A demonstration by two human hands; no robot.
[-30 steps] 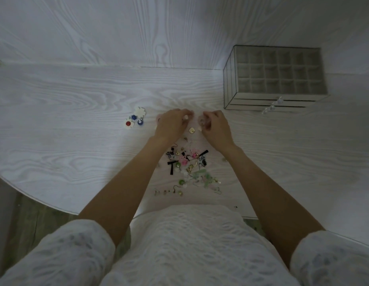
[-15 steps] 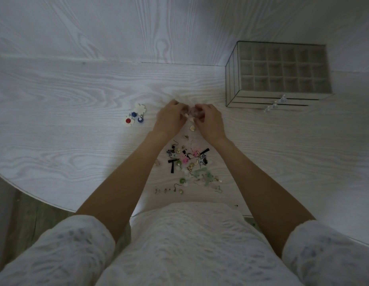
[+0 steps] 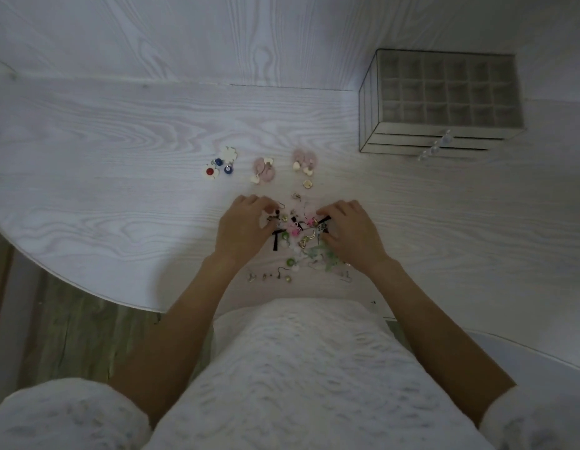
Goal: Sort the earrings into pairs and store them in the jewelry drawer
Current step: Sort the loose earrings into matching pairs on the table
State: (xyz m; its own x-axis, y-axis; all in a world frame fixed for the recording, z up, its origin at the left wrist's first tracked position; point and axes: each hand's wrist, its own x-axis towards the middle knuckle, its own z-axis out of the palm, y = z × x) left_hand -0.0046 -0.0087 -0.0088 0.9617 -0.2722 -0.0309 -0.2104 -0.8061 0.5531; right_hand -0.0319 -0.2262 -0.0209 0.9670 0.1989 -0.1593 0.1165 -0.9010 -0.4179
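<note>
Both hands have dropped back to the pile (image 3: 301, 241), left hand (image 3: 244, 227) and right hand (image 3: 350, 230) fingers curled among earrings, grasp unclear; tiny, light, snag-prone, best pinched by hooks.

White wood-grain table (image 3: 119, 177), pink earring pairs (image 3: 264, 170) — red-and-blue ones (image 3: 218, 165), grey drawer box (image 3: 444, 95)

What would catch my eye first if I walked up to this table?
Probably the colourful heap of earrings near the table's front edge, with the left hand and right hand at its two sides. Beyond it lie small sorted groups, such as the pink earrings. At the far right stands a jewelry box with a grid of compartments.
</note>
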